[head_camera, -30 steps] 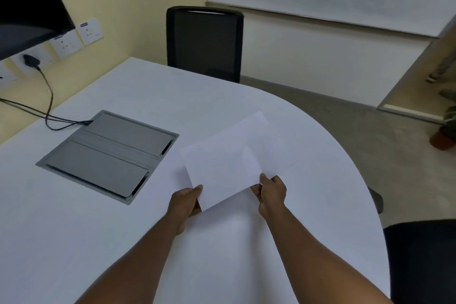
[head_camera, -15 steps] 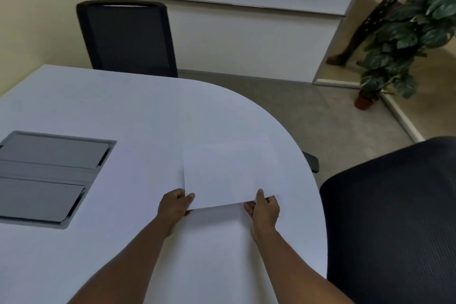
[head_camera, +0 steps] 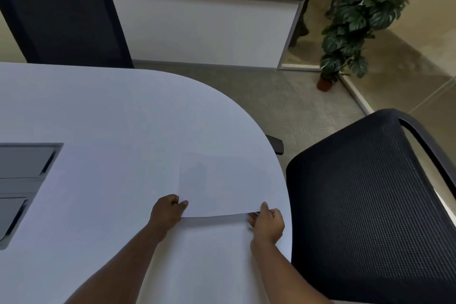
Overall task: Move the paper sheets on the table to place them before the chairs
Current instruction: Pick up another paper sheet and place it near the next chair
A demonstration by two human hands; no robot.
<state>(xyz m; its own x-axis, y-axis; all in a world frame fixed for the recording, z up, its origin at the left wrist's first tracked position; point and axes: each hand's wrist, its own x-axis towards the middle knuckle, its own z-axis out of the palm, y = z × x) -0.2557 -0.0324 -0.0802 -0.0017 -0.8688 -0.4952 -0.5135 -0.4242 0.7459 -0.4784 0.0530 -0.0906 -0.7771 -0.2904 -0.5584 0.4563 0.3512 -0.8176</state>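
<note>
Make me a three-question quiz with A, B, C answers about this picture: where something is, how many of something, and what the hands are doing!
1. Where is the green leafy potted plant?
A. On the table
B. On the floor, far right
C. On a chair

2. How many black mesh office chairs show?
A. Two
B. Four
C. None

3. What are the hands doing with the white paper sheet?
A. Tearing it
B. Not touching it
C. Each has a grip on its near edge

Answers:
1 B, its pot stands on the floor by the glass wall.
2 A, one chair behind the white rounded table, one chair at its right.
3 C, the left hand and right hand pinch the near corners.
</note>
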